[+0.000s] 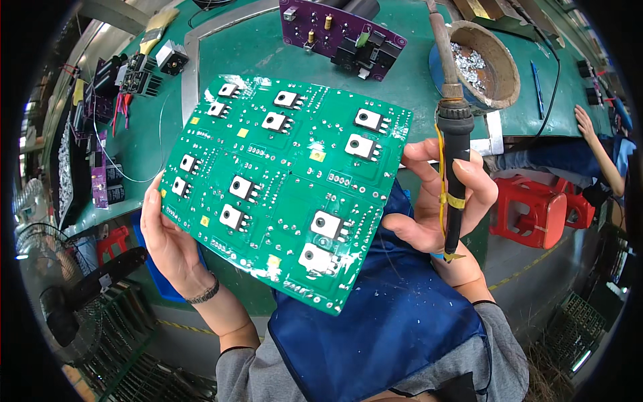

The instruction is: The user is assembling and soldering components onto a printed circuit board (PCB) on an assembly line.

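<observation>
A large green circuit board (288,191) is held up tilted in front of me, with several black components with metal tabs in pairs across it. My left hand (167,234) is closed on its left edge, fingers mostly hidden behind it. In my right hand (462,187) is a soldering iron (458,144), its black handle wrapped with a yellow wire and its metal barrel pointing up and away. The thumb and a finger of that hand reach to the board's right edge; whether they touch it I cannot tell.
Beyond the board, a purple circuit board (341,37) stands on the green bench. A round pot (512,74) with silvery scraps sits behind the iron, a blue pen (538,90) farther right. Left are a brush (157,30) and purple modules (100,181). A co-worker's hand (585,124) and red stools (529,211) are right.
</observation>
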`<state>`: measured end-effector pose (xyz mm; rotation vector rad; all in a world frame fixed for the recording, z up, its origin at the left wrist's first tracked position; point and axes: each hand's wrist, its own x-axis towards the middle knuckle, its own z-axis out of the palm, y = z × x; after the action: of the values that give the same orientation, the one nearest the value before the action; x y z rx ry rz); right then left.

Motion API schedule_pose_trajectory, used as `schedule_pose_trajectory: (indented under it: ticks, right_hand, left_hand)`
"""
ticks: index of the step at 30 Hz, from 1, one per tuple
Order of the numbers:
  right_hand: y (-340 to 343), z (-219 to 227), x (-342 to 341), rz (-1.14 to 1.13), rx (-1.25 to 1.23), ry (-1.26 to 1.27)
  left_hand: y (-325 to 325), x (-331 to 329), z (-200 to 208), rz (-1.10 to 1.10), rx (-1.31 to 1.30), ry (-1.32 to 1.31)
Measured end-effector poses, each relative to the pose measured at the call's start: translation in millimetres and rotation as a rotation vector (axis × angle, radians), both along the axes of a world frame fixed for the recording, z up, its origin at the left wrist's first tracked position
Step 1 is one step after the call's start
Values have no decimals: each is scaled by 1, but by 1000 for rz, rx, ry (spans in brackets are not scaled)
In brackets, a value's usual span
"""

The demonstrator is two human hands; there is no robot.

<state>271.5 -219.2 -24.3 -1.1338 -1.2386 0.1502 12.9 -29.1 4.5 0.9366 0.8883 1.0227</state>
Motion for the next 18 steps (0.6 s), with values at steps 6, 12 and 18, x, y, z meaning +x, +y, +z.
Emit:
schedule_pose_trajectory:
  ticks: [6, 12, 18]
  right_hand:
    - [2, 4, 0, -6, 53, 33]
    - [4, 6, -2, -10, 72, 62]
    - [1, 12, -1, -55, 41, 18]
  left_hand:
    - [7, 1, -8, -34, -67, -19]
    - [8, 2, -7, -36, -86, -21]
    - [7, 5, -5, -64, -114, -16]
